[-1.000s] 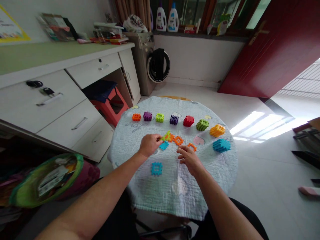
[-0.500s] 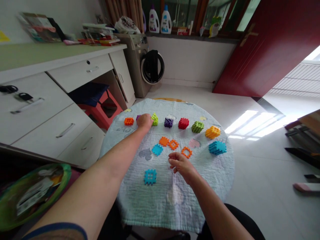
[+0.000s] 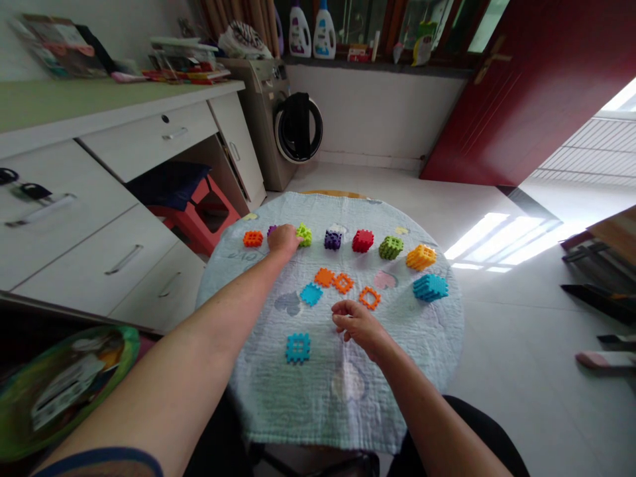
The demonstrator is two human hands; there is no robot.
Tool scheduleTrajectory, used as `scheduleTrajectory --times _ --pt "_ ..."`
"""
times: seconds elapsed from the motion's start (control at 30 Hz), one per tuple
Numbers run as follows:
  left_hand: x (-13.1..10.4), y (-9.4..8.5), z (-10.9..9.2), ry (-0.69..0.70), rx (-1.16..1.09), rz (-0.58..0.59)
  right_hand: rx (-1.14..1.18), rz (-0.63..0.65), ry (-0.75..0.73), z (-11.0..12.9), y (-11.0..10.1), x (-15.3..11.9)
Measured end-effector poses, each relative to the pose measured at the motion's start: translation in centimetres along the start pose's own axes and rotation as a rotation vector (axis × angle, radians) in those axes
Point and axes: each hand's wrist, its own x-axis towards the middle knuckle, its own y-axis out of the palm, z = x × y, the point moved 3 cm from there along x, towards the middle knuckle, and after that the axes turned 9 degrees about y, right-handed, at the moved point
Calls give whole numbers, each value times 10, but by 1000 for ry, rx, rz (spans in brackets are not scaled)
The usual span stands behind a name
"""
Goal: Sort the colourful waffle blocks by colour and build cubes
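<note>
My left hand (image 3: 284, 240) reaches to the far side of the table, curled over a spot between a purple piece (image 3: 271, 230) and a lime-green stack (image 3: 304, 235). Its thumb side is against the lime-green stack; what the fingers grip is hidden. Loosely bent and empty, my right hand (image 3: 358, 322) hovers over the cloth beside an orange square frame (image 3: 370, 298). Nearby lie a solid orange notched tile (image 3: 324, 277), a smaller-holed orange tile (image 3: 343, 283) and a solid blue tile (image 3: 311, 294). Closer to me is a blue window tile (image 3: 298, 348).
Stacks of notched tiles line the far edge: orange (image 3: 253, 238), dark purple (image 3: 332, 240), red (image 3: 363, 241), green (image 3: 391, 248), yellow (image 3: 421, 257) and blue (image 3: 430, 287). A pale cloth (image 3: 348, 417) covers the round table. A green-rimmed basket (image 3: 130, 351) stands at left.
The view has shifted slightly. My left hand stays at the purple and lime-green pieces, and my right hand keeps about the same place. The tiles on the cloth have not moved.
</note>
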Motion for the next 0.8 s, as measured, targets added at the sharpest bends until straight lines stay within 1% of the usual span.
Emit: scheduleTrajectory --times 0.07,0.13,0.23,0.3,0.37,0.43,0.53,0.6,0.67,0.73,0.8 --pt "-4 -4 0 10 -3 -13 -54 -8 -8 -2 -1 2" --pt "-13 -11 1 30 -15 -32 -161 -34 -35 -4 -3 3" --pt "-41 -23 1 115 -60 -62 -423 -62 -106 -6 -3 1" --pt "-69 -30 0 191 -119 -35 -601 -59 -165 -5 -1 -2" --pt "-103 -34 -2 248 -187 71 -710 -61 -217 -4 0 -5" --pt "-139 -37 -4 276 -254 169 -740 -82 -243 -1 -1 -7" --pt "-186 -44 -11 302 -394 213 -755 -129 -229 3 -10 -5" --pt "-207 -44 -15 275 -510 206 -797 -195 -202 6 -22 -3" --pt "-217 -40 -16 235 -589 196 -857 -310 -158 9 -39 -1" --pt "-218 -32 -12 194 -614 186 -908 -456 -101 10 -58 0" --pt "-211 -23 -4 157 -603 170 -936 -599 -72 10 -74 2"
